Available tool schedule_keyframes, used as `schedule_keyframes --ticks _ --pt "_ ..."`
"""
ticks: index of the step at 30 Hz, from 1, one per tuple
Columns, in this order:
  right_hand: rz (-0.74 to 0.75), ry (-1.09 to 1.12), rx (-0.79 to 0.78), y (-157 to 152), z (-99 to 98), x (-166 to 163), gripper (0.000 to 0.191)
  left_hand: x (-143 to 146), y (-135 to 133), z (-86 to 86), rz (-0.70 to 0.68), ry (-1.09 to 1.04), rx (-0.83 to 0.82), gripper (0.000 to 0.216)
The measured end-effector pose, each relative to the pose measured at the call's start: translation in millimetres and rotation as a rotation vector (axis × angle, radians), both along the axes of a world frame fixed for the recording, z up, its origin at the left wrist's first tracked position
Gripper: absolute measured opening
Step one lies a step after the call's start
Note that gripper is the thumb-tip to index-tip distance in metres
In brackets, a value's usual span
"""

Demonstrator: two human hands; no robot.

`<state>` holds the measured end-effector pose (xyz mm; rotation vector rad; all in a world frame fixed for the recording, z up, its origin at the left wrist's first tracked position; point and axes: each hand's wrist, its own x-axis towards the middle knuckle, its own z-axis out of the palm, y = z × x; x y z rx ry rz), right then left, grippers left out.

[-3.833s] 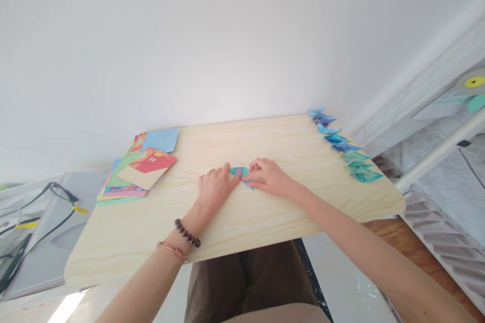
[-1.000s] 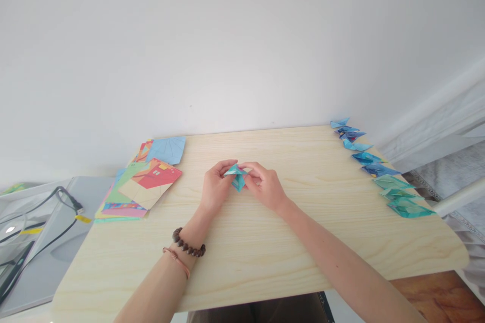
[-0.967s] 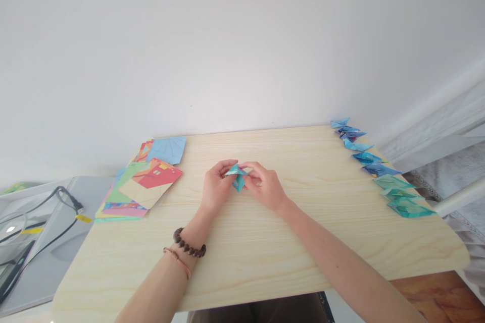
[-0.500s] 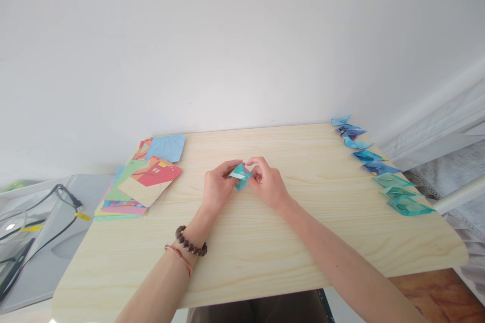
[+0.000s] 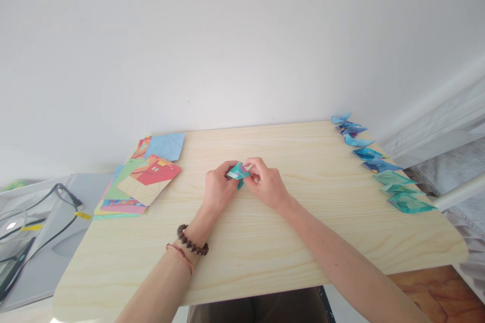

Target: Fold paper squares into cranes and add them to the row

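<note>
Far left: grey case (image 5: 89, 186), a black cable (image 5: 78, 206) with a yellow tag (image 5: 83, 216) lying over it. Left end of the pale wood-grain table (image 5: 242, 237): overlapping coloured sheets (image 5: 125, 208), a blue lined sheet (image 5: 165, 146) at the back, a red-and-cream sheet (image 5: 151, 180) uppermost in front. Next, left hand (image 5: 219, 186) — beaded bracelet (image 5: 192, 247) and copper-coloured bangle (image 5: 181, 254) at the wrist — fingers curled in, gripping one side of a folded teal paper (image 5: 238, 171). The paper sits mid-table, between both hands. Right hand (image 5: 267, 184): thumb and forefinger pinching the paper's other side. Right edge: row of folded paper pieces (image 5: 381, 166), blue toward the wall (image 5: 242, 45), green at the near end.
</note>
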<state>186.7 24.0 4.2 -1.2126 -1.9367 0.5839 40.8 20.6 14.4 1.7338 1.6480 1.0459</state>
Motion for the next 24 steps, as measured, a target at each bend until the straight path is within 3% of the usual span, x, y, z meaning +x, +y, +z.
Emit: schedule_keyframes --ticks 10,14,17,24 --pt "-0.004 0.015 -0.012 2.9 -3.6 4.4 0.028 -4.7 6.0 -10.2 -0.088 -0.494 -0.187 0.029" --pt "0.074 0.026 0.046 6.9 -5.1 7.8 0.031 -8.8 9.1 -12.0 -0.126 -0.717 -0.311 0.032" --pt "0.111 0.037 0.099 9.0 -7.3 10.6 0.029 -12.7 9.3 -8.5 -0.151 -0.827 -0.379 0.036" --pt "0.007 0.004 0.205 9.2 -7.1 13.3 0.031 -15.9 6.6 4.8 -0.357 -1.201 -0.618 0.030"
